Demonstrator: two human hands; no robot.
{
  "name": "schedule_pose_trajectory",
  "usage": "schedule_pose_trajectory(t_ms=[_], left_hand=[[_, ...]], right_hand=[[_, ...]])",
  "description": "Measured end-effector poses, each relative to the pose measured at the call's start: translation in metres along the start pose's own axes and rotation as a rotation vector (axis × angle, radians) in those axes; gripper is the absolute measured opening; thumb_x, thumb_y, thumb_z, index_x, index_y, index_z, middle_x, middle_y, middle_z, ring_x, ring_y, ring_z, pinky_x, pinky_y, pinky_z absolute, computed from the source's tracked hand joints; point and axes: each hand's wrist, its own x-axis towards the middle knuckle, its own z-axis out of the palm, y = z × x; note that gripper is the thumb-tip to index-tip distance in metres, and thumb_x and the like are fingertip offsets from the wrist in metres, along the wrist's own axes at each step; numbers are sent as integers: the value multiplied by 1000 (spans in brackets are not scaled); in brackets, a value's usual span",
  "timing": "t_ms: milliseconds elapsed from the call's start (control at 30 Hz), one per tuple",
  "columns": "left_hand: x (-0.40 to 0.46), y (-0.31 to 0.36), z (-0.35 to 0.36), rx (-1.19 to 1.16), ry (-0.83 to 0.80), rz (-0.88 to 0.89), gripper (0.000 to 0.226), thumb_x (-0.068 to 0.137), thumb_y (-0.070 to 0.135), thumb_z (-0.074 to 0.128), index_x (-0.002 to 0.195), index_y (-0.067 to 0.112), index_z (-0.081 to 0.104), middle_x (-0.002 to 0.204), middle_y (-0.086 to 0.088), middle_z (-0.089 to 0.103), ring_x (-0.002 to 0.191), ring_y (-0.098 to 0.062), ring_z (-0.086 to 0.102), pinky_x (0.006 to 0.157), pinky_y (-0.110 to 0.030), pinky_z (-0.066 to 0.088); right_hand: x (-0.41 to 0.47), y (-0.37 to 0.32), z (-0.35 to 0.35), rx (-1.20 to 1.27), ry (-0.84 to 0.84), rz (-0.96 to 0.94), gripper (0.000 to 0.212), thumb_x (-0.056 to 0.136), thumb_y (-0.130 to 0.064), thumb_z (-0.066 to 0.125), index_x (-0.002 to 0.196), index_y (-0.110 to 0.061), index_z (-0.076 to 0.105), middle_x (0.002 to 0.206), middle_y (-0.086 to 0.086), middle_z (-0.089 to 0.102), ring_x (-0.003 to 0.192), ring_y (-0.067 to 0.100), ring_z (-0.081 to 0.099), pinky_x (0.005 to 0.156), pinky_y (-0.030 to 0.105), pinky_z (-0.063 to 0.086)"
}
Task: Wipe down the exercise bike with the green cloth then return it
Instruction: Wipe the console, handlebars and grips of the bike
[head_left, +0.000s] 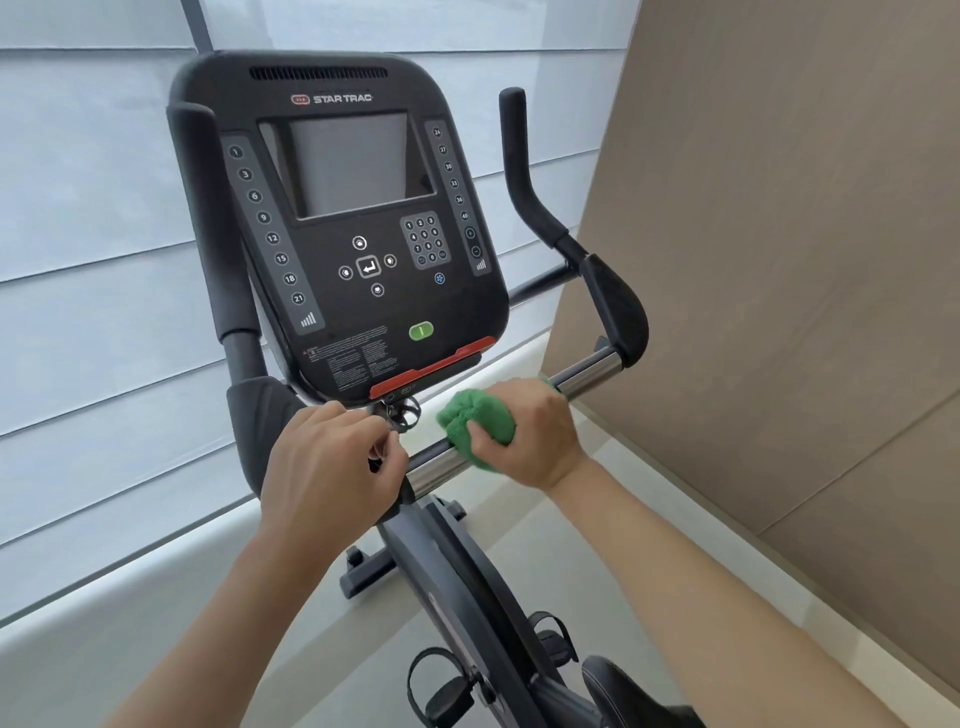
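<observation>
Pale window blinds (93, 218) beside brown wall (779, 260).

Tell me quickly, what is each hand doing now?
Left hand: fingers curled, gripping the handlebar centre beside the console stem.
Right hand: closed around the green cloth, pressing it on the chrome bar.

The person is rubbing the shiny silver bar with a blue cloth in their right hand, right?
Not quite: the cloth is green, not blue. The head view shows the right hand gripping it around the shiny silver bar.
</observation>
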Motion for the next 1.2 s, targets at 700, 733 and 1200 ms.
schedule_pose_trajectory(t_ms=[700, 733, 1200], left_hand=[[-1, 3, -3, -63, 47, -25, 39, 96, 28, 53, 59, 25, 41, 53, 11, 38, 53, -14, 36, 58, -27, 27], [-1, 3, -3, -77, 50, -37, 38, 96, 28, 52, 60, 25, 42, 54, 11, 40, 54, -14, 37, 57, -26, 26], [-2, 1, -7, -237, 88, -238, 37, 97, 31, 54, 63, 17, 53, 61, 5, 52, 64, -16, 48, 57, -34, 42]], right_hand=[[20, 50, -40, -174, -39, 406, 51, 89, -58, 45, 65, -15, 58, 60, 2, 54, 60, 25, 51, 66, 33, 41], [19, 34, -36, -164, -81, 383, 50, 89, -58, 45, 63, -17, 56, 58, 1, 53, 59, 25, 52, 67, 34, 43], [-8, -78, -32, 150, -629, 73, 67, 82, -25, 59, 148, -32, 53, 145, -16, 57, 140, 3, 43, 124, 31, 24]])
